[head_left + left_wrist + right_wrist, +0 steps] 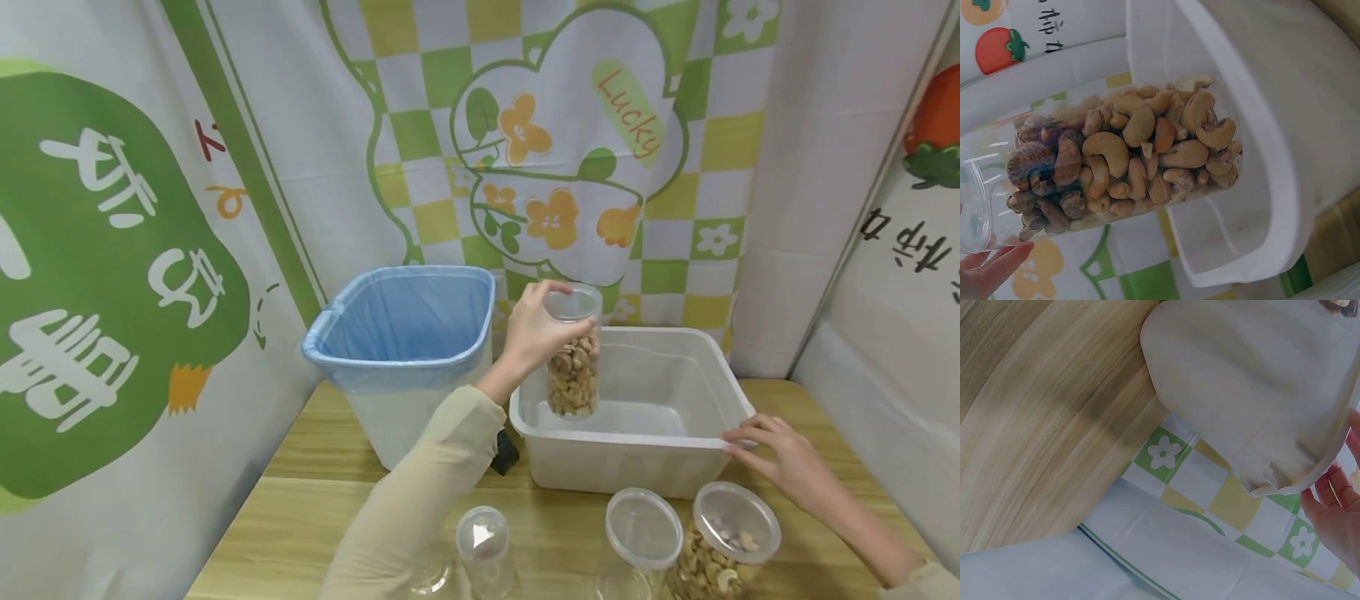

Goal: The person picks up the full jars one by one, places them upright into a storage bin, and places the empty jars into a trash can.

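Observation:
My left hand [534,327] holds a clear lidded jar [573,404] by its upper part, thumb and fingers around it. Pale cashews [1141,169] fill its lower part, with darker brown nuts [1038,165] toward the lid end. The jar is upright and overlaps the left part of a white plastic tub [637,462] in the head view. At the tub's front right corner my right hand [787,462] holds the rim, fingers over the edge and thumb on the outer side. The right wrist view shows its fingertips [1333,469] at the rim.
Left of the tub stands a bin [367,400] with a blue liner [405,312]. A dark object [504,454] lies between them. Near the front are a lidded jar of nuts [712,562], a clear jar [643,529] and a smaller clear container [483,542]. Printed cloth [427,100] hangs behind.

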`<state>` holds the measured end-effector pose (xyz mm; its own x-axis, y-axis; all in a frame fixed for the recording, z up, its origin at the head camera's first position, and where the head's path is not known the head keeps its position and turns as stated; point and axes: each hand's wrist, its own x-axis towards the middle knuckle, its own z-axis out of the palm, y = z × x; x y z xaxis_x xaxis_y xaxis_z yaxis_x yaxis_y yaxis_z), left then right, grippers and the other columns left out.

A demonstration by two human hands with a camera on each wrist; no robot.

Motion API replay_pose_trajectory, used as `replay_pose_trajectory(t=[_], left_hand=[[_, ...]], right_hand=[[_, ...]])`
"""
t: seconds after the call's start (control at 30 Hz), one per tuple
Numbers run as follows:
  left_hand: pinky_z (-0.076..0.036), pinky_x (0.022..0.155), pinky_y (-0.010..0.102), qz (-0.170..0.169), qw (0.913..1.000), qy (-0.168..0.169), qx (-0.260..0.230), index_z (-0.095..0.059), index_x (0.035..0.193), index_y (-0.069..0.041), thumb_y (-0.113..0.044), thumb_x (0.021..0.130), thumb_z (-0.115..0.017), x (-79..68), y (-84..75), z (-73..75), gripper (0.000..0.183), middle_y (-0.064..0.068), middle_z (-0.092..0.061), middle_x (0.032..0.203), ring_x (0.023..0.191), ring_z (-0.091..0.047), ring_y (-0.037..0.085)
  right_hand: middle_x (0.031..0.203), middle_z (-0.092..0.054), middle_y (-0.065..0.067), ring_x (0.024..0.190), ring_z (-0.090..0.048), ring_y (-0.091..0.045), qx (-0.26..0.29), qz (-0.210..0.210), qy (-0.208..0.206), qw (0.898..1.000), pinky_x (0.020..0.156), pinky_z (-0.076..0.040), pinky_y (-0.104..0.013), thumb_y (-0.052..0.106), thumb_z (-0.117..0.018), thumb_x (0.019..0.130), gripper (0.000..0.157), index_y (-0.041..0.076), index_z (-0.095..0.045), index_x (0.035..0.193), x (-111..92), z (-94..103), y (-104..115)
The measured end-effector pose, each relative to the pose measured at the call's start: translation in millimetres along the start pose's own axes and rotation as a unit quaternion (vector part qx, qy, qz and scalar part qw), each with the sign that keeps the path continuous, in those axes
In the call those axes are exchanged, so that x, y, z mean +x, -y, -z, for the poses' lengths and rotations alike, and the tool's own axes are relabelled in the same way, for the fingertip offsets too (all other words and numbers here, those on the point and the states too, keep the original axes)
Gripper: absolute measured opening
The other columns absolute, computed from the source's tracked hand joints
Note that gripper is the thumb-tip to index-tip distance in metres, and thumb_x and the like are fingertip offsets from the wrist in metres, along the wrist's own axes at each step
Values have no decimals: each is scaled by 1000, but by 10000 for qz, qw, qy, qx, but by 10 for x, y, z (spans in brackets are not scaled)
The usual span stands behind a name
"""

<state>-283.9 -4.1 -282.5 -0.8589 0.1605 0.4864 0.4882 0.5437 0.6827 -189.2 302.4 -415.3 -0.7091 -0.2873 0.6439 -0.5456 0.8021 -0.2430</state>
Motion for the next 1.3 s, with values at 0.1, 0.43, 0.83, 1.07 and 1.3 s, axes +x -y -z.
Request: replay_pose_trajectory(t=[0.1,0.43,0.83,1.07,1.3], left_hand=[[-46,76,36,168,9997,176,10,-57,104,-13,-32,67,-74,-4,92,-114,45,11,-50,112,95,-52,26],[-46,80,33,812,9924,842,392,-56,106,-12,-30,68,-73,-21,369,-313,45,13,-47,115,98,-51,27],[-39,92,31,736,9881,1252,499,-59,100,-9,-23,64,-74,-83,652,-487,41,14,-47,120,114,-41,25],[-38,95,36,823,9870,1359,229,-57,101,-8,-20,64,-75,-143,737,-537,43,21,-41,124,116,-40,32],[-35,97,37,762,9844,1580,136,-56,101,-5,-17,64,-76,-172,777,-570,44,21,-44,121,117,-39,33]], right_hand=[[83,-56,4,82,-45,0,26,34,-20,10000,67,-44,-20,9,-75,63,19,11,-68,81,0,-9,-7],[84,-55,4,83,-45,-2,-4,-50,93,9999,66,-47,-34,9,-75,64,19,12,-68,81,36,-54,21],[83,-55,5,81,-46,-2,-19,-52,63,10000,65,-48,-34,8,-75,64,20,11,-68,82,12,-29,5],[84,-55,4,82,-45,-2,4,-102,132,9999,65,-49,-36,9,-74,65,18,11,-68,83,11,-8,-1],[84,-55,4,82,-46,-3,-3,-132,98,9999,66,-48,-42,9,-74,66,18,12,-68,82,1,-4,0]])
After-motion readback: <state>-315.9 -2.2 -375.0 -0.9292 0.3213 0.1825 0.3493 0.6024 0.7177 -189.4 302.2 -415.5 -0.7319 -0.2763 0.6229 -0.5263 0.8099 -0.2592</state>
